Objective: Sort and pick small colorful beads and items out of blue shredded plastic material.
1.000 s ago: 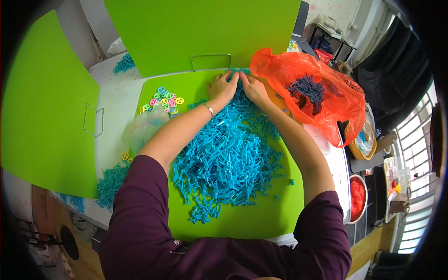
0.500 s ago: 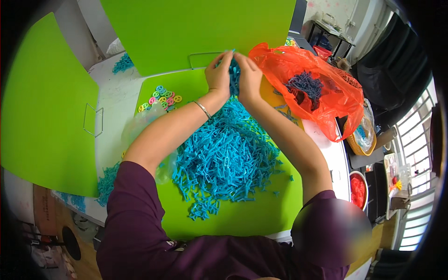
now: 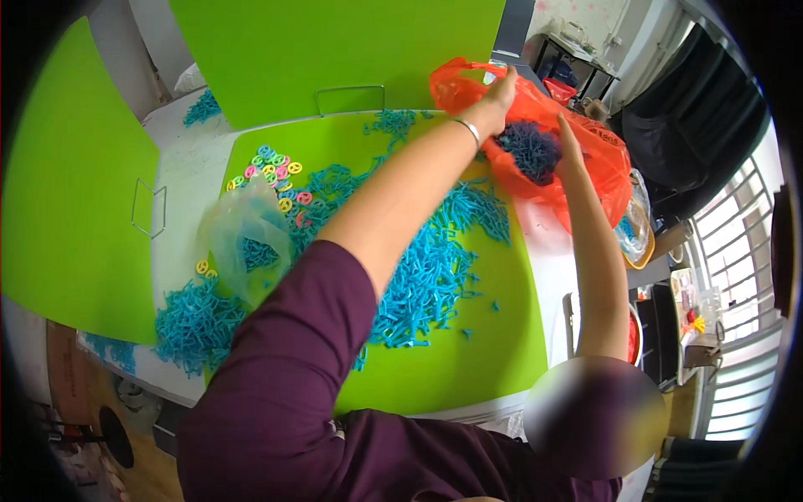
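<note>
My left hand (image 3: 500,99), a metal bangle on its wrist, reaches to the left side of a red plastic bag's opening, fingers stretched out. My right hand (image 3: 569,144), seen edge-on with fingers extended, is at the bag's right side. Between the two hands, a dark blue heap of small plastic pieces (image 3: 529,152) sits in the mouth of the red plastic bag (image 3: 606,163). My palms are turned away from view, so any pieces against them are hidden. Below my left forearm, a large pile of turquoise plastic clip-like pieces (image 3: 422,289) spreads over the green board (image 3: 468,368).
Left on the board lie colourful round pieces (image 3: 268,167) and a clear bag (image 3: 242,230) with turquoise pieces inside. Another turquoise pile (image 3: 196,326) sits at the left table edge. Green panels (image 3: 335,50) stand behind and at left. A yellow basket (image 3: 640,247) is at right.
My hands, earlier cupped together around turquoise pieces over the board's far side, have moved right to the red bag and parted. The turquoise pieces now lie more spread out.
</note>
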`<state>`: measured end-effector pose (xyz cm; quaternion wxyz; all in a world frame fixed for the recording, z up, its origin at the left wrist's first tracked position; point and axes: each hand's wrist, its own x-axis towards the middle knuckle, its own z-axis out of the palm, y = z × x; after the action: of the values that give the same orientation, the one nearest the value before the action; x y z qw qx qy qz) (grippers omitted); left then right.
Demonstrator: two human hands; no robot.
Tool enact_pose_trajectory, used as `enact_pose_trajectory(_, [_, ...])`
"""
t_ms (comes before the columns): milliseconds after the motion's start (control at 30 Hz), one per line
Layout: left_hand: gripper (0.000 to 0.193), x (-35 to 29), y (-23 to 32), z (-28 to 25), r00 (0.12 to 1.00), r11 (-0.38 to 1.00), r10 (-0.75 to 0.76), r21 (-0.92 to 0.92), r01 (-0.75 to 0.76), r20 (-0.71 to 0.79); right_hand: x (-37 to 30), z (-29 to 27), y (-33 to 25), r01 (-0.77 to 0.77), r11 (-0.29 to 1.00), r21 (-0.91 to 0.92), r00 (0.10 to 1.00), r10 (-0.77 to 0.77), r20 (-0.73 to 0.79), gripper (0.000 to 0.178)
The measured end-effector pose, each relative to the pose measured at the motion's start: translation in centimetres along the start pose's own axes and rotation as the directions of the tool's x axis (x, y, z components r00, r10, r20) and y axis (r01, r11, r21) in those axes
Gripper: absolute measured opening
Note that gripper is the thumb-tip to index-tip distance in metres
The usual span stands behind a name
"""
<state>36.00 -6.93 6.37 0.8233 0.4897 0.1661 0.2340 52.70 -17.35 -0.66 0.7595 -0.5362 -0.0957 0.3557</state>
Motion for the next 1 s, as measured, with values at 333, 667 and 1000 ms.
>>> enact_pose_trajectory(333, [0.036, -4.4, 6.1, -9.5, 0.972, 0.976, 0.201, -0.063, -0.210, -0.119, -13.1, 4.3, 1.6, 0.644, 0.359, -0.676, 0.735, -0.536, 0.416, 0.049])
enact_pose_trajectory(667, [0.077, -13.6, 0.7, -23.0, 0.983, -0.076, 0.079, 0.982, 0.172, -0.166, -17.6, 1.2, 11.4, 0.785, -0.095, -0.612, 0.601, -0.123, 0.790, 0.084])
enact_pose_trajectory(1000, [0.082, -9.5, -5.5, -20.9, 0.910, 0.688, 0.363, 0.716, -0.118, -0.198, -11.6, 13.0, 17.0, 0.771, 0.089, -0.631, 0.634, -0.196, 0.748, 0.071])
